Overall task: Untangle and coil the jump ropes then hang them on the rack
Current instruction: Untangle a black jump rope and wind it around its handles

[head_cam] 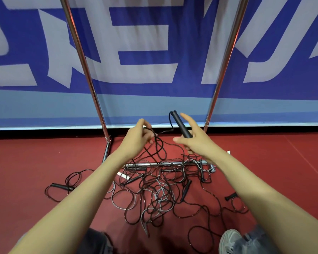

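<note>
A tangle of black and grey jump ropes (158, 191) lies on the red floor at the foot of a chrome rack (222, 70). My right hand (193, 138) holds a black handle (180, 123) upright, index finger and thumb stretched out. A black rope runs from that handle's top across to my left hand (138, 136), which pinches the rope (159, 143) where it loops down into the pile. Other black handles (62, 186) lie scattered among the ropes.
The rack's two slanted poles rise in front of a blue and white banner (145, 52). Its low crossbar (165, 164) lies under the ropes. My knees and a grey shoe (231, 241) are at the bottom edge.
</note>
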